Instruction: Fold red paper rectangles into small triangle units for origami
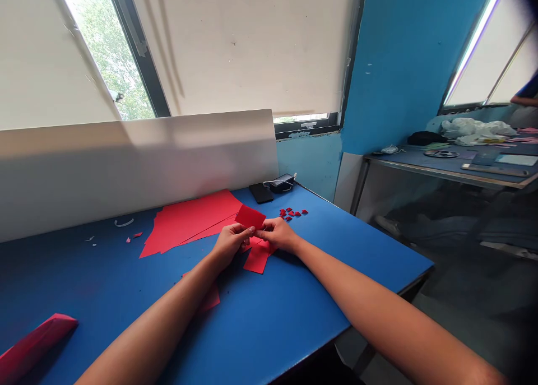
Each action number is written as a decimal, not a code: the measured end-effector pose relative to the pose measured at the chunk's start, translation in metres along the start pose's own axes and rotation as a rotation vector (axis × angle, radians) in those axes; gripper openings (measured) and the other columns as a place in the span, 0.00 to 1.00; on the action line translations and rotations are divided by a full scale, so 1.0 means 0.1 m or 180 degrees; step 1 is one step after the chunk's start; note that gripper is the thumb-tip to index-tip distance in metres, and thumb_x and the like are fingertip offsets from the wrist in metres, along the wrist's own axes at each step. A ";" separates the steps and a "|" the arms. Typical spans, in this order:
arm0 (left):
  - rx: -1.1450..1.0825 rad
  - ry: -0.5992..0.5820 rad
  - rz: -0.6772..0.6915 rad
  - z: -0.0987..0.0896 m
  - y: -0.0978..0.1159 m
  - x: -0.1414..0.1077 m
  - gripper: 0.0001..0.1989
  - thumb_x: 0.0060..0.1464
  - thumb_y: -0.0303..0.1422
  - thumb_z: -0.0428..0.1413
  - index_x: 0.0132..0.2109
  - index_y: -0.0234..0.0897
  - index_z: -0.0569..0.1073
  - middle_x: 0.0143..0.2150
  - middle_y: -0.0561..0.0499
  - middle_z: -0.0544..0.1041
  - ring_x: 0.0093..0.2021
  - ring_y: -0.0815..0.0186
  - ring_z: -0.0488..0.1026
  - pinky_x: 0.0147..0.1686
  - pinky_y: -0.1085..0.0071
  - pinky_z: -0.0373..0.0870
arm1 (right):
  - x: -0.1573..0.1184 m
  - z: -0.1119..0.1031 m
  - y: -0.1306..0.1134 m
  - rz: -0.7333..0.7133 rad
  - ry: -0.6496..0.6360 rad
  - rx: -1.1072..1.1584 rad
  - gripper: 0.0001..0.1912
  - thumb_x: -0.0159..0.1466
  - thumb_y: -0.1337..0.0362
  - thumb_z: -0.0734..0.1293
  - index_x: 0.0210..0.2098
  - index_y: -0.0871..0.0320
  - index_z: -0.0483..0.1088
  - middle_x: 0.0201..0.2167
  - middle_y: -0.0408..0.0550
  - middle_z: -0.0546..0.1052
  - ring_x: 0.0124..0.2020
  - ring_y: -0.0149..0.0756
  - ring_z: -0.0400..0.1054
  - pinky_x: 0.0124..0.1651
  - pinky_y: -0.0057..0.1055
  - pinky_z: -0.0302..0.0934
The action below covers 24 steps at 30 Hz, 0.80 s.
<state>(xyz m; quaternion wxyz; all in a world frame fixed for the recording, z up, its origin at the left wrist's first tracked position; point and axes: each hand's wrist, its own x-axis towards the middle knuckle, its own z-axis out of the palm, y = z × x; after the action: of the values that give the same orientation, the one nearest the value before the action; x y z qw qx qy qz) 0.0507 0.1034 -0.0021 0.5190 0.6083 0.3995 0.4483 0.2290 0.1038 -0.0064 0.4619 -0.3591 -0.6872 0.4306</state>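
Between my two hands a small red piece of paper is held up over the blue table. My left hand pinches its lower left edge with thumb and fingers. At its lower right corner, my right hand is closed on the same piece. Just below my hands lie a few cut red paper strips, partly hidden by them. Another red paper piece shows beside my left forearm. Several tiny folded red paper pieces lie in a cluster beyond my right hand.
Large red sheets lie stacked behind my left hand. A black phone and a black box with a white cable sit at the back. A red folded object is at front left. Rightward stands a second, cluttered table.
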 end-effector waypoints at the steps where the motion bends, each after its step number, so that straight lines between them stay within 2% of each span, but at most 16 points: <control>1: -0.0007 -0.0024 0.0002 0.00 -0.01 0.00 0.17 0.45 0.43 0.64 0.26 0.32 0.70 0.19 0.54 0.68 0.17 0.74 0.62 0.18 0.76 0.58 | 0.00 0.00 0.00 0.0003 -0.0009 0.0003 0.13 0.53 0.56 0.71 0.27 0.62 0.75 0.22 0.42 0.73 0.23 0.30 0.62 0.27 0.27 0.53; 5: -0.0072 -0.0106 0.0024 -0.03 -0.04 0.01 0.15 0.46 0.41 0.63 0.29 0.32 0.71 0.20 0.54 0.68 0.18 0.73 0.62 0.19 0.75 0.59 | 0.00 -0.02 -0.02 -0.0006 -0.0015 0.0052 0.11 0.54 0.58 0.69 0.28 0.61 0.74 0.22 0.42 0.72 0.24 0.29 0.62 0.28 0.27 0.54; 10: -0.0087 -0.0128 0.0037 -0.03 -0.02 0.00 0.15 0.46 0.41 0.62 0.29 0.33 0.70 0.20 0.55 0.68 0.18 0.73 0.62 0.19 0.75 0.60 | -0.01 -0.05 -0.04 0.0024 -0.0019 0.0088 0.07 0.52 0.63 0.68 0.23 0.61 0.70 0.19 0.39 0.68 0.21 0.27 0.58 0.25 0.26 0.51; 15: 0.0045 -0.0117 0.0026 -0.01 0.02 -0.02 0.16 0.46 0.42 0.62 0.27 0.32 0.70 0.19 0.54 0.68 0.18 0.72 0.62 0.19 0.75 0.59 | -0.02 -0.04 -0.05 -0.0031 -0.0043 0.0150 0.09 0.53 0.61 0.69 0.28 0.62 0.73 0.23 0.41 0.70 0.25 0.29 0.62 0.29 0.27 0.54; 24: 0.0305 -0.0117 0.0009 0.01 0.06 -0.04 0.17 0.45 0.43 0.63 0.25 0.32 0.71 0.17 0.54 0.68 0.18 0.73 0.61 0.20 0.76 0.56 | -0.03 -0.06 -0.06 0.0118 -0.0052 0.0149 0.09 0.52 0.60 0.69 0.26 0.62 0.72 0.20 0.40 0.68 0.21 0.27 0.57 0.24 0.25 0.50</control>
<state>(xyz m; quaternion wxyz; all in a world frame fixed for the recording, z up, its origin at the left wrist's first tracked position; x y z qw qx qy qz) 0.0503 0.0988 0.0032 0.4960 0.6411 0.4101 0.4181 0.2347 0.1000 -0.0003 0.4566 -0.3574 -0.6739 0.4579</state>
